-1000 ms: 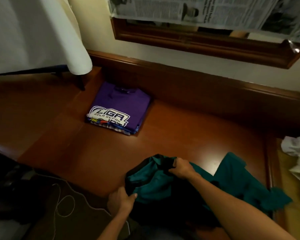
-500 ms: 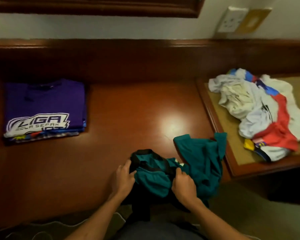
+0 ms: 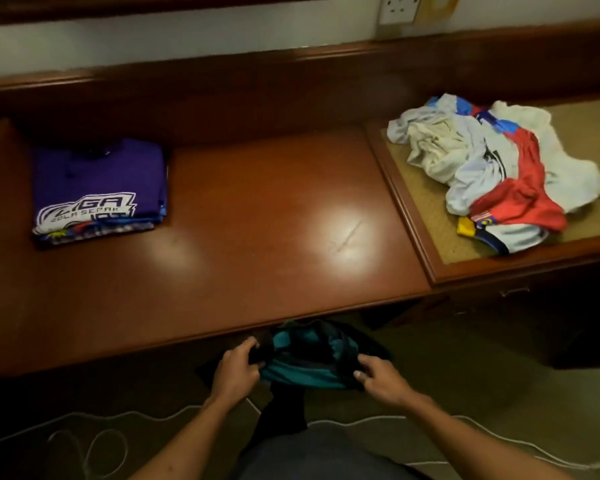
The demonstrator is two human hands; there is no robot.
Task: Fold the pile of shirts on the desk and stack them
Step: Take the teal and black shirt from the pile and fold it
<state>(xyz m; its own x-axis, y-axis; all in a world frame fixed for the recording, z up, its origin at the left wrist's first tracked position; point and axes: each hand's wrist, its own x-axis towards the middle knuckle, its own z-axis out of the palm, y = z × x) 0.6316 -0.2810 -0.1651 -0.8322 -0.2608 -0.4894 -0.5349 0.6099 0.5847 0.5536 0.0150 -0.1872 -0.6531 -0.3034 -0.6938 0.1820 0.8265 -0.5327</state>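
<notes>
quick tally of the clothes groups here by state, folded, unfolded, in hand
Folded stack, purple shirt on top, on the desk: 1
Unfolded pile of white, red and blue shirts: 1
Teal shirt held by left hand and right hand: 1
Total: 3 groups

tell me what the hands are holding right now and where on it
Both hold the teal shirt: left hand grips its left end, right hand its right end, at dark trim.

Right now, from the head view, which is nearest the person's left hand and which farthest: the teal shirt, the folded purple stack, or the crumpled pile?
1. Teal shirt: gripped by the left hand, below the desk edge.
2. Folded purple stack: desk's far left.
3. Crumpled pile: far right.
</notes>
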